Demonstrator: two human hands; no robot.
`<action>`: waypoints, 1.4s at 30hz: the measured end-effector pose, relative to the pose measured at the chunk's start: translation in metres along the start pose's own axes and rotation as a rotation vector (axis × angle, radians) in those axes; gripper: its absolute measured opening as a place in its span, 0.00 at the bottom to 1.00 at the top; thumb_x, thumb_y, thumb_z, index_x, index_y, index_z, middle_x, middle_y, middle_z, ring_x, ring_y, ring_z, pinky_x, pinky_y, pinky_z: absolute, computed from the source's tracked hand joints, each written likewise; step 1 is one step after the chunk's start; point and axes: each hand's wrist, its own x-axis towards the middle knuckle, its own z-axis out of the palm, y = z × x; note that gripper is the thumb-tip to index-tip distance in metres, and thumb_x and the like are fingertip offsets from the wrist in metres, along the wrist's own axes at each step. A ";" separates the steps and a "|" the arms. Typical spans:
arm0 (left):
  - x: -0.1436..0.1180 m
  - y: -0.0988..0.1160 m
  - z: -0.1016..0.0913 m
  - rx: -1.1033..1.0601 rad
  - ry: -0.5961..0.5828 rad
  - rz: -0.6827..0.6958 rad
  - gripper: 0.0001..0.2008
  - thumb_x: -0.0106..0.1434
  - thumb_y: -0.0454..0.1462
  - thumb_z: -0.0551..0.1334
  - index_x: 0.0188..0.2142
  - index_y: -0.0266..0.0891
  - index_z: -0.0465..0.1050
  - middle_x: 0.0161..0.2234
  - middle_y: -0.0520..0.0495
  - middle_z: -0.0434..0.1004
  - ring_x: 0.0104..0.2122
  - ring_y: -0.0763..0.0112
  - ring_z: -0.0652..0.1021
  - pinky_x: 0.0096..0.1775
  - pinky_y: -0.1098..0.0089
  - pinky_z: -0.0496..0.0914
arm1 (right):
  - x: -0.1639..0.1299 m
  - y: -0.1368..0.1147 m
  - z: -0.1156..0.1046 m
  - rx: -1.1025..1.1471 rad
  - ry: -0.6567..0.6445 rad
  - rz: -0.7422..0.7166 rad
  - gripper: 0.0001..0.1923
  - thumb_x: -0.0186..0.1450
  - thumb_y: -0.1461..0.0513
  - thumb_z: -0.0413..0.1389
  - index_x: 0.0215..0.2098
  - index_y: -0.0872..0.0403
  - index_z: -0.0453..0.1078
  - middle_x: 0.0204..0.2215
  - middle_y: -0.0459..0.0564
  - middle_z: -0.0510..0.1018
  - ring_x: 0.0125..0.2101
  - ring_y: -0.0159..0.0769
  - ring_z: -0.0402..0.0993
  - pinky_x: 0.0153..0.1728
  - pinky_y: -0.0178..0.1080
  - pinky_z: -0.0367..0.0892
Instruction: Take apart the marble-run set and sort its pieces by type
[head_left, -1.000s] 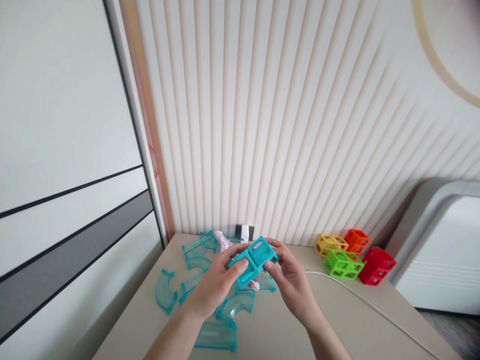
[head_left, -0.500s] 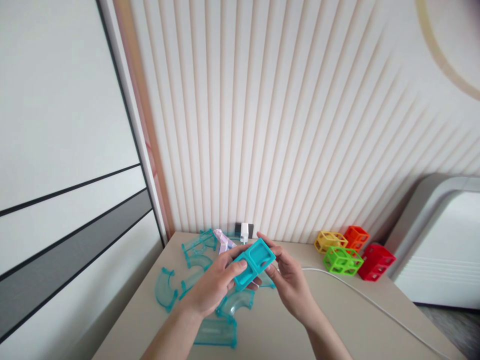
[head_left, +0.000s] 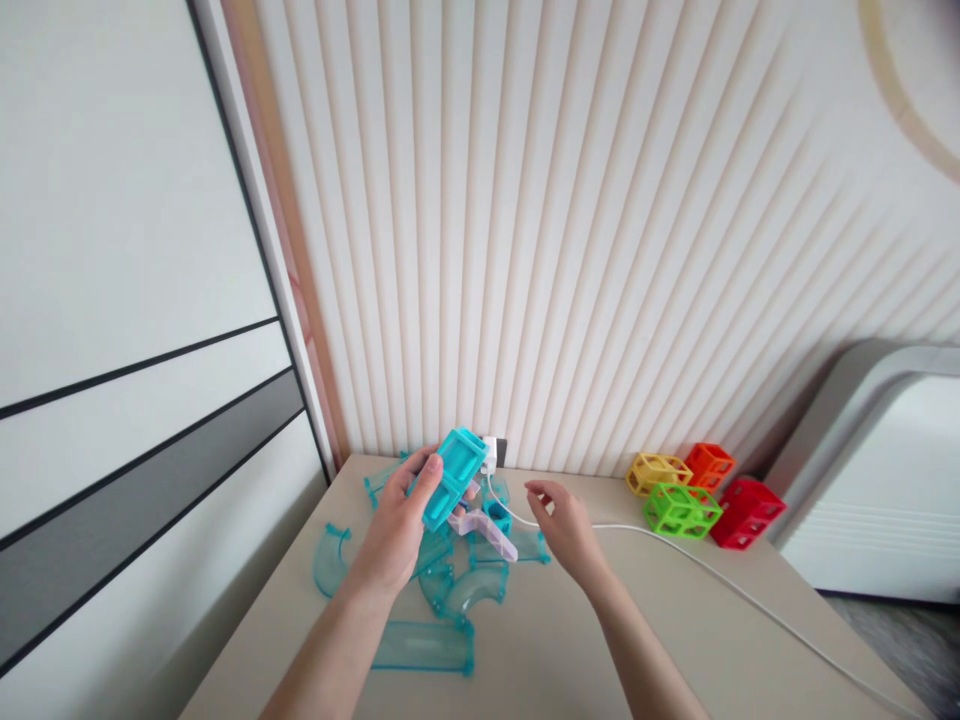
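Note:
My left hand [head_left: 405,505] is closed around a turquoise plastic block [head_left: 454,478] with square recesses, held tilted above the table, thumb on its near face. To the right, my right hand [head_left: 562,520] hovers near a white cable, apart from the block, fingers loosely bent and nothing seen between them. A pale lilac angular piece [head_left: 487,530] lies beneath and right of the block, partly hidden by it. Translucent teal track pieces are spread below: a curved one [head_left: 330,562] at the left, another curve [head_left: 478,588] in the middle and a straight one [head_left: 424,646] nearest me.
Yellow [head_left: 658,472], orange [head_left: 709,464], green [head_left: 682,510] and red [head_left: 748,513] open-frame blocks stand at the table's right. The white cable [head_left: 705,566] runs from a plug [head_left: 490,455] at the ribbed wall. A white appliance [head_left: 892,490] is at the far right.
My right hand has let go of the turquoise block and drawn slightly away. My left hand has carried the block left and up, turning it more upright. The lilac piece shows in a different position.

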 end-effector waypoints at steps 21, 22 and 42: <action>0.001 0.002 0.000 -0.202 0.096 -0.099 0.28 0.53 0.53 0.74 0.46 0.36 0.81 0.42 0.41 0.86 0.43 0.52 0.83 0.39 0.64 0.77 | -0.018 -0.005 0.039 -0.437 -0.355 -0.099 0.18 0.70 0.70 0.51 0.52 0.50 0.75 0.45 0.57 0.78 0.47 0.47 0.77 0.45 0.40 0.66; 0.001 0.002 0.000 -0.206 0.091 -0.099 0.27 0.54 0.53 0.74 0.46 0.36 0.81 0.42 0.41 0.86 0.43 0.52 0.83 0.39 0.64 0.77 | -0.018 -0.005 0.039 -0.428 -0.349 -0.090 0.16 0.69 0.69 0.52 0.51 0.50 0.75 0.46 0.57 0.79 0.48 0.48 0.77 0.45 0.40 0.66; 0.002 -0.001 -0.003 -0.222 0.018 -0.079 0.21 0.61 0.50 0.71 0.46 0.37 0.80 0.41 0.43 0.85 0.42 0.57 0.83 0.41 0.66 0.76 | -0.001 0.019 0.024 0.235 -0.246 0.031 0.17 0.66 0.48 0.56 0.30 0.52 0.69 0.21 0.41 0.67 0.25 0.33 0.64 0.28 0.36 0.61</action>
